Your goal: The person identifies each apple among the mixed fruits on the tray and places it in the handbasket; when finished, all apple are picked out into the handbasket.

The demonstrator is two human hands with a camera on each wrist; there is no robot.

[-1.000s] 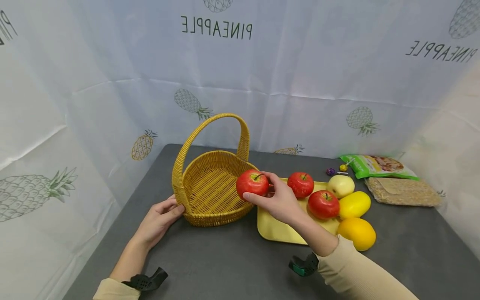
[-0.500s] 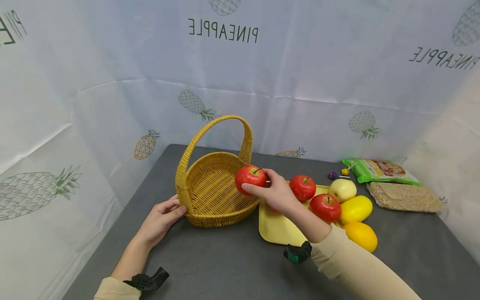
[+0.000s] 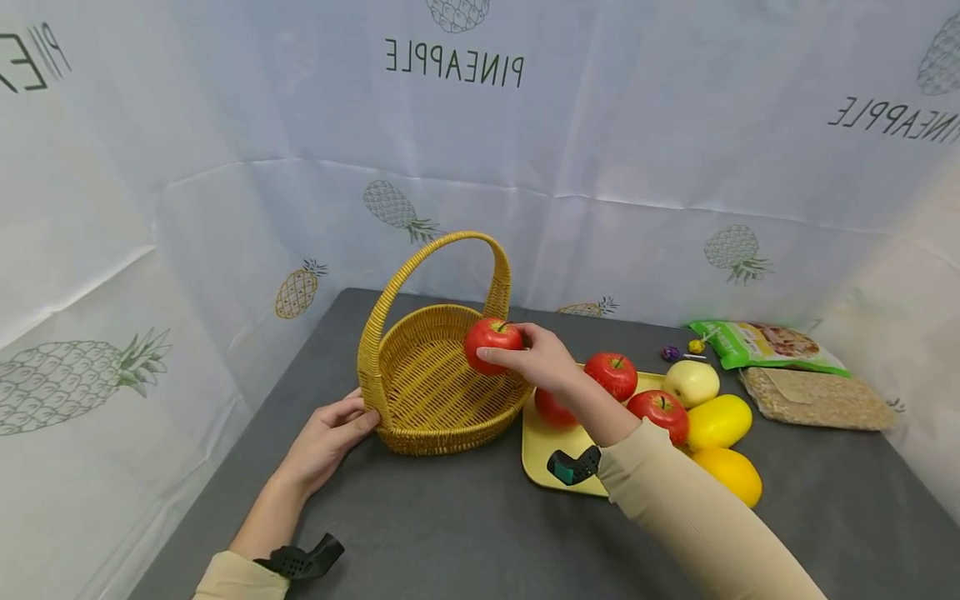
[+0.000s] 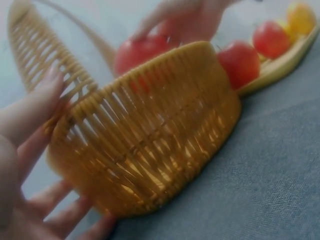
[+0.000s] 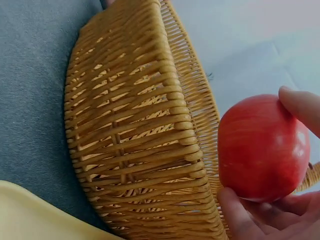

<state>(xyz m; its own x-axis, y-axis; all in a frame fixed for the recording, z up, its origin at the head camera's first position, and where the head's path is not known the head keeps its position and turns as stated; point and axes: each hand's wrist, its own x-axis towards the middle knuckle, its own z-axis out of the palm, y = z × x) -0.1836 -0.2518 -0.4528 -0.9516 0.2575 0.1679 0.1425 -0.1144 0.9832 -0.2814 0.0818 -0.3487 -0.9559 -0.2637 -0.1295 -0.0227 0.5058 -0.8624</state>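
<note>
In the head view a yellow wicker basket [image 3: 450, 440] with a tall arched handle stands at centre-left. My left hand [image 3: 328, 437] holds its left side, the thumb at the handle's base and the fingers against the outer wall [image 4: 145, 135]. My right hand [image 3: 546, 360] pinches a red apple [image 3: 491, 345] between thumb and fingers, at the basket's right rim. Seen from the right wrist, the apple [image 5: 264, 147] is just beyond the woven rim [image 5: 172, 95]. Inside, the basket's visible woven floor [image 3: 431, 375] is bare.
Right of the basket is a yellow tray [image 3: 538, 462] with several red apples [image 3: 611, 375]. A pale green fruit [image 3: 692, 383], a lemon-yellow fruit [image 3: 720, 422] and an orange-yellow one [image 3: 731, 475] sit at its right. Two packets [image 3: 780, 346] lie farther right. A patterned curtain [image 3: 615, 167] hangs behind.
My right hand has carried the apple slightly up and left, over the basket's right side. The left hand has stayed on the basket. The head view has shifted a little.
</note>
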